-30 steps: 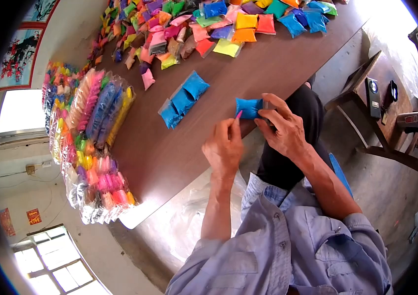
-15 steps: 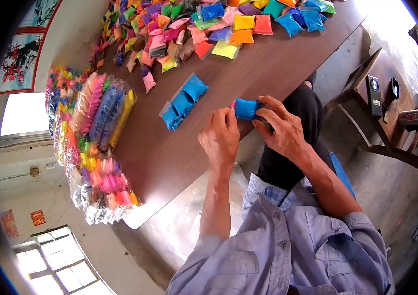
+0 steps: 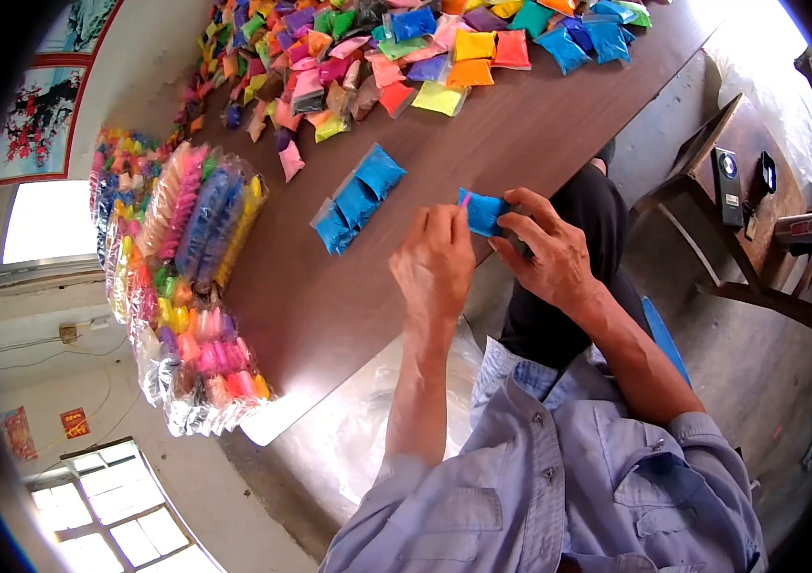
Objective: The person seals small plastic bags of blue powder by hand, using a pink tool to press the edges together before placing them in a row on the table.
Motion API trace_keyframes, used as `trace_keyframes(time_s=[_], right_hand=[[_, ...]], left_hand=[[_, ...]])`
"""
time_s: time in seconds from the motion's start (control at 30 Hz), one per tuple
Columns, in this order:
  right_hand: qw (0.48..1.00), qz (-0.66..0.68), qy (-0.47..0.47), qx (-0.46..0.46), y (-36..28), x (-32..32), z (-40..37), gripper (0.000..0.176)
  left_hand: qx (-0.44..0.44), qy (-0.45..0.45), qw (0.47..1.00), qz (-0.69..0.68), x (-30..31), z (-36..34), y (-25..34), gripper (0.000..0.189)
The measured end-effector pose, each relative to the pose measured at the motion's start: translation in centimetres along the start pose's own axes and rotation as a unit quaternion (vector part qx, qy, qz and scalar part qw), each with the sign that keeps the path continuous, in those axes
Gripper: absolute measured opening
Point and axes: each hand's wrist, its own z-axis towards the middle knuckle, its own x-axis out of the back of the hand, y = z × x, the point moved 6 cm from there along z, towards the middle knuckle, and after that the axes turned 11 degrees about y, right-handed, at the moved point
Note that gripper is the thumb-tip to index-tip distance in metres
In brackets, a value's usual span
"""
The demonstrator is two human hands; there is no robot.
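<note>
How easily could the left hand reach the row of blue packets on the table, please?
Probably yes: the row of blue packets lies near the left hand with bare table between, though it pinches a pink stick.

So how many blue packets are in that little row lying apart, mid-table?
3: the near packet, the middle packet and the far packet, overlapping; others may hide beneath.

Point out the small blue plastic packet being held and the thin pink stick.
small blue plastic packet (image 3: 485,212), head view, middle of its face.
thin pink stick (image 3: 464,201), head view, its exposed tip.
</note>
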Motion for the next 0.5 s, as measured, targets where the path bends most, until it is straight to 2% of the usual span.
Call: trace_keyframes(time_s=[0.07, 0.13, 0.23, 0.37, 0.43, 0.5], right_hand=[[1.000, 0.004, 0.006, 0.002, 0.1, 0.0, 0.0, 0.035], [1.000, 0.009, 0.010, 0.005, 0.1, 0.0, -0.1, 0.034], [1.000, 0.018, 0.011, -0.004, 0.1, 0.1, -0.1, 0.034], [1.000, 0.014, 0.009, -0.010, 0.0, 0.1, -0.1, 0.034], [1.000, 0.007, 0.011, -0.010, 0.1, 0.1, -0.1, 0.034], [1.000, 0.002, 0.004, -0.010, 0.1, 0.1, -0.3, 0.034]], left_hand=[[-0.015, 0.004, 1.000, -0.023, -0.1, -0.1, 1.1, 0.015], [-0.014, -0.041, 0.997, -0.061, -1.0, -0.7, 2.3, 0.011], [0.007, -0.058, 0.998, -0.019, -0.9, -0.1, 1.6, 0.011], [0.007, -0.041, 0.998, 0.052, -0.5, 1.0, 0.5, 0.011], [0.032, -0.015, 0.999, -0.004, 0.1, 1.5, 0.3, 0.011], [0.007, -0.013, 0.999, -0.035, -0.3, 0.7, 0.7, 0.014]])
